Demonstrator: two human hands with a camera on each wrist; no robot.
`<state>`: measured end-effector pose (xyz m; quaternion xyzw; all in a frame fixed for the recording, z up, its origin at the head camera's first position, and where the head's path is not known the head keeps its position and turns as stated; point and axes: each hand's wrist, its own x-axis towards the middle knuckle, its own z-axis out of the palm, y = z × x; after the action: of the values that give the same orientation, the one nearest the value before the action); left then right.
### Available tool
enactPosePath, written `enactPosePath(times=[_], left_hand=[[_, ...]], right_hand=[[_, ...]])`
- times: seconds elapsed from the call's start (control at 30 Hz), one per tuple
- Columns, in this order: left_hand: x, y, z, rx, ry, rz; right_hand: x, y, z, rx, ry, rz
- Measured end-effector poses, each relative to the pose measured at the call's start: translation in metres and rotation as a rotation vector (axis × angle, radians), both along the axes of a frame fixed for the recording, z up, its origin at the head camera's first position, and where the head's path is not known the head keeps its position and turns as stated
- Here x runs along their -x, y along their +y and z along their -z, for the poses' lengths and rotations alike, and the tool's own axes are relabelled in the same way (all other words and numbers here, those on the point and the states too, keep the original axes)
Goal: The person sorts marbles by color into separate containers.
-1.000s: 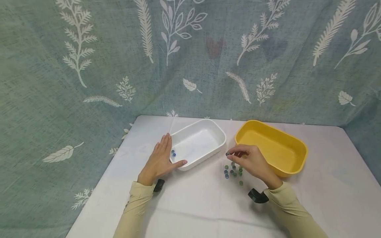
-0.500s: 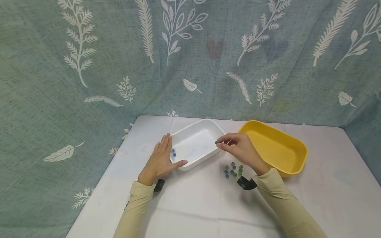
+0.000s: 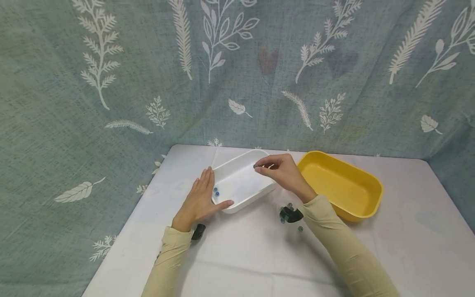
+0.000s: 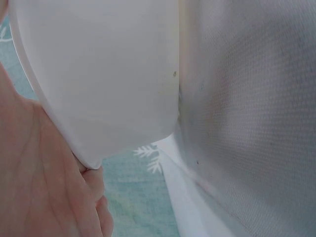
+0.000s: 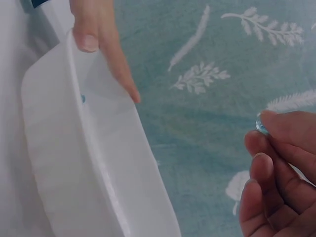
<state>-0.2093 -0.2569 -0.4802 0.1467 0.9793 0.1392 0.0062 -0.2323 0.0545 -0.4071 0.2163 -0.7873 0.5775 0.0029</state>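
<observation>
My left hand [image 3: 198,203] rests at the left end of a white basin [image 3: 243,178], fingers straight along its rim and thumb spread over the near side. In the left wrist view, the palm [image 4: 39,173] lies against the rim. Two bluish marbles [image 3: 217,193] sit inside at that end. Above the basin's right part, my right hand [image 3: 283,173] pinches a glass marble [image 3: 255,166] between thumb and fingertips. The right wrist view shows this marble [image 5: 260,124] as clear and bluish, raised above the rim.
A yellow basin [image 3: 339,181] stands to the right, partly behind the right forearm. Several green and blue marbles lie on the white table, mostly hidden under the black wrist camera [image 3: 291,215]; one green marble [image 3: 300,229] shows beside it. A leaf-patterned cloth [image 3: 237,82] hangs behind.
My right hand has carried the marble left and away from me, from above the loose marbles to over the white basin. The left hand has stayed in place.
</observation>
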Motion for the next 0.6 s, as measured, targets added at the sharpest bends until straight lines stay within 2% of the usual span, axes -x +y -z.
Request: enactPosePath(times=[0.37,0.6], left_hand=[[0.0,0.0,0.0,0.009,-0.011,-0.007],[0.0,0.001,0.0,0.015,-0.02,-0.013]], right_hand=[[0.023,-0.026,0.0,0.004,-0.03,-0.017],[0.033,-0.043,0.003,-0.009,-0.07,0.006]])
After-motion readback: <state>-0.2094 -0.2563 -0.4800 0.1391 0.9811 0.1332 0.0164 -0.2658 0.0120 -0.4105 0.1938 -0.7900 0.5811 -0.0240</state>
